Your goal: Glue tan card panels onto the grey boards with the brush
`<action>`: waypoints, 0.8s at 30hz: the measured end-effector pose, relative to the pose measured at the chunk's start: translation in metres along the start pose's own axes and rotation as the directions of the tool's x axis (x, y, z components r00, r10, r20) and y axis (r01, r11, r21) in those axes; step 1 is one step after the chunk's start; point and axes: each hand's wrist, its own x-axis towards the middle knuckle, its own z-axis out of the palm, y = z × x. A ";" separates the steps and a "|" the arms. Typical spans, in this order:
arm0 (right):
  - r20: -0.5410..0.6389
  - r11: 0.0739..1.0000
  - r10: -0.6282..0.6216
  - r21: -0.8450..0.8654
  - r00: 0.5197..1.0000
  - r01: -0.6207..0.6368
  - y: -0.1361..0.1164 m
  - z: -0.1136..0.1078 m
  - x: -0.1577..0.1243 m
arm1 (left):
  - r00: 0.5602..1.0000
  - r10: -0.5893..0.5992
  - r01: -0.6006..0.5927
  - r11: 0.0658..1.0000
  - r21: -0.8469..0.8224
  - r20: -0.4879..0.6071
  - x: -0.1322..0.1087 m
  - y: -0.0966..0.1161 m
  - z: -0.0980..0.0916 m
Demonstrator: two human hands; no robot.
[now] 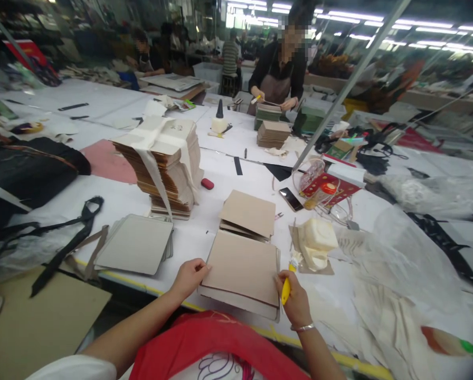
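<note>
A tan board (242, 266) lies on top of a low stack of grey boards at the table's front edge. My left hand (191, 275) is closed, with thumb and fingers pinching the tan board's left edge. Held in my right hand (294, 301) is a yellow-handled brush (286, 290), its pale bristle end pointing away from me. The fingertips of that hand also touch the board's right edge. Just behind lies a smaller pile of tan boards (249, 211), the top one askew. To the right, a container of cream-coloured paste (319, 235) stands on a smeared scrap.
Left of the boards are a grey board pile (135, 244) and a tall bundle (169, 158) tied with white strips. A phone (291, 199), a red box (331, 182) and a slanting metal pole (351, 79) stand right. Across the table a co-worker (278, 74) handles boards.
</note>
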 end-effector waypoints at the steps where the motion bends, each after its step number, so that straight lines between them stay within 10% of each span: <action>1: 0.006 1.000 -0.003 -0.005 1.000 0.003 0.001 0.001 0.000 | 1.000 -0.014 0.014 1.000 -0.006 0.013 0.000 -0.001 0.000; 24: 0.050 0.970 0.124 -0.218 0.991 -0.110 -0.013 0.005 0.000 | 0.990 -0.083 0.079 0.996 0.042 0.118 0.023 -0.010 0.003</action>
